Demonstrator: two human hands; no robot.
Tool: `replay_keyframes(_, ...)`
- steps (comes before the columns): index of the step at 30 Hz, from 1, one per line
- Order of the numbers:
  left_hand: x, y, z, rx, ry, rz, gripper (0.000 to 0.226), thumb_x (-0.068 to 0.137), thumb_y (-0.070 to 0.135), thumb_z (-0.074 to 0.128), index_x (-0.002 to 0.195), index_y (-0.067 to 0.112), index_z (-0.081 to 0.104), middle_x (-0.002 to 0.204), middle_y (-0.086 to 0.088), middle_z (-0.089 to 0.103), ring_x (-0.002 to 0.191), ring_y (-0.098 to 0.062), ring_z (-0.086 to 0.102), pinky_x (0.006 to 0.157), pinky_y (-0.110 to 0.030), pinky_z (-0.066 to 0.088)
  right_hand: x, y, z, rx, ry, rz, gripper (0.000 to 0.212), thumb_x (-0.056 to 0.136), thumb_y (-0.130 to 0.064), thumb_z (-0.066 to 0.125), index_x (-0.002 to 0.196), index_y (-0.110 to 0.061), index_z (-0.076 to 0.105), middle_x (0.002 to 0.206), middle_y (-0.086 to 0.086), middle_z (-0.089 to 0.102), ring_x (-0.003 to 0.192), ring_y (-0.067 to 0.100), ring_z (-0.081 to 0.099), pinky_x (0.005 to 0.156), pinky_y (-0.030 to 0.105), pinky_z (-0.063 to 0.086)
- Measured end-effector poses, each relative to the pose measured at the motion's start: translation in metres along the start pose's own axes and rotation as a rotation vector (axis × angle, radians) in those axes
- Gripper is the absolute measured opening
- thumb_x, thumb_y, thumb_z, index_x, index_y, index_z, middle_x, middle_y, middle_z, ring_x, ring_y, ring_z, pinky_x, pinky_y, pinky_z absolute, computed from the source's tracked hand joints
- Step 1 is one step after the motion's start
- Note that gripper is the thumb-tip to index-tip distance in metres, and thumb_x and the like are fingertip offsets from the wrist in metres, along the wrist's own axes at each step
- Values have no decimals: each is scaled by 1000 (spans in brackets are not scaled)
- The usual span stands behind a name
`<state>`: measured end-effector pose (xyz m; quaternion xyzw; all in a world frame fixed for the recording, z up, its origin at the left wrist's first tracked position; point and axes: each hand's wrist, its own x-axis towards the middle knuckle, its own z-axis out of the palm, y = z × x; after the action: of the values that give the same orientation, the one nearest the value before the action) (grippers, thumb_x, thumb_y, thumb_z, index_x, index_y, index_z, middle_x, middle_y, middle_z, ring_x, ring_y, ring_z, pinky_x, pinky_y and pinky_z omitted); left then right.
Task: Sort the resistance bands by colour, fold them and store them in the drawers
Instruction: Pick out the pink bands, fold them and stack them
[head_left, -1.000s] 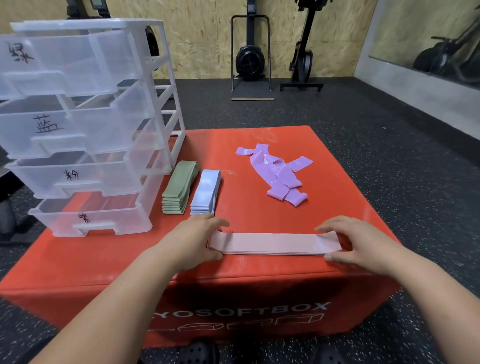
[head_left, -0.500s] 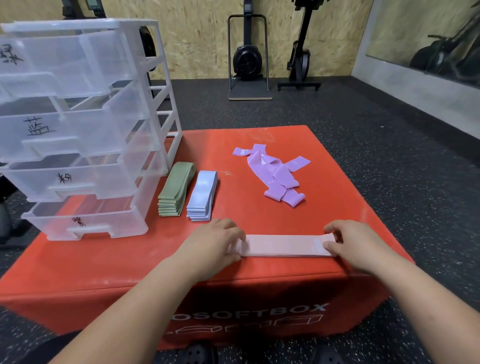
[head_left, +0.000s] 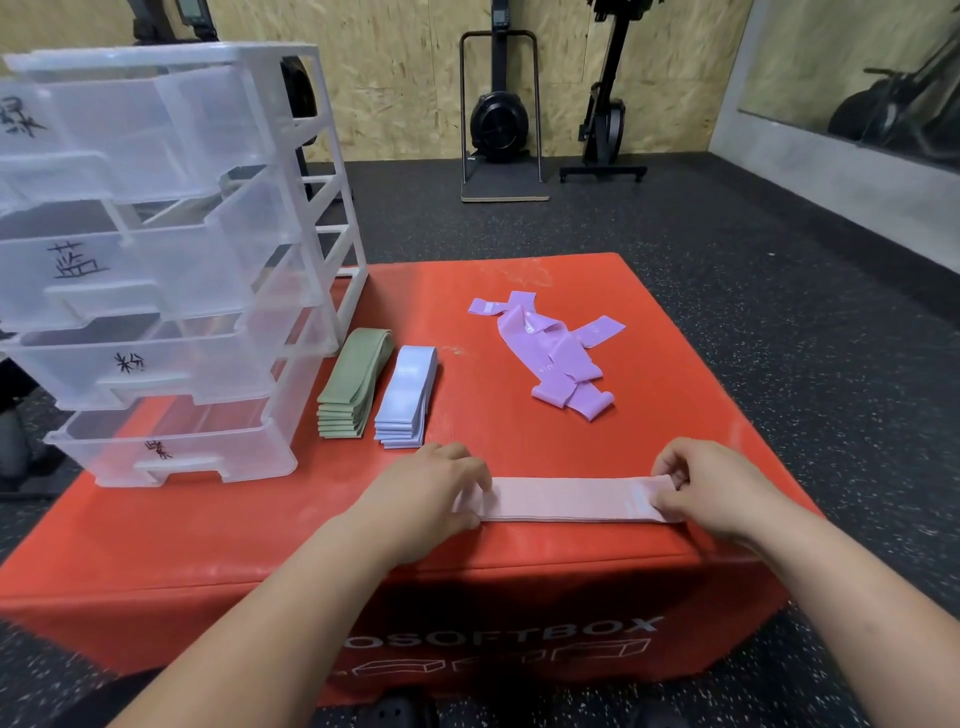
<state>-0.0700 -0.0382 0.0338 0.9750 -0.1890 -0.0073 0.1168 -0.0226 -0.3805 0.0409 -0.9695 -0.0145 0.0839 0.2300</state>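
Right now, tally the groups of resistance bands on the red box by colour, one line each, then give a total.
Green stack: 1
Blue stack: 1
Purple pile: 1
Pink stack: 1
Total: 4 groups

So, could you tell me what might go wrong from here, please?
The pink bands lie close to the front edge of the box, so they could slide off during folding. The right hand pinches only one end, so the layers may skew. The drawers all stand pulled out and might tip forward once loaded.
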Motion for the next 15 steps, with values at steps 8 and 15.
replay_keyframes(8,5,-3,-1,-35,-40,-22,34,86,48,77,117,39,65,113,15,57,106,-13,53,88,-36,52,-10,-4,-25,738,-98,55,33,80,13,78,104,-7,69,70,3,64,53,12,57,48,22,46)
replay_keyframes(15,25,20,2,-80,104,-3,22,92,47,72,108,33,71,112,8,62,107,-18,54,97,-39,48,-18,-16,-28,878,-150,73,38,83,12,77,114,-8,70,78,5,72,58,9,64,49,17,48)
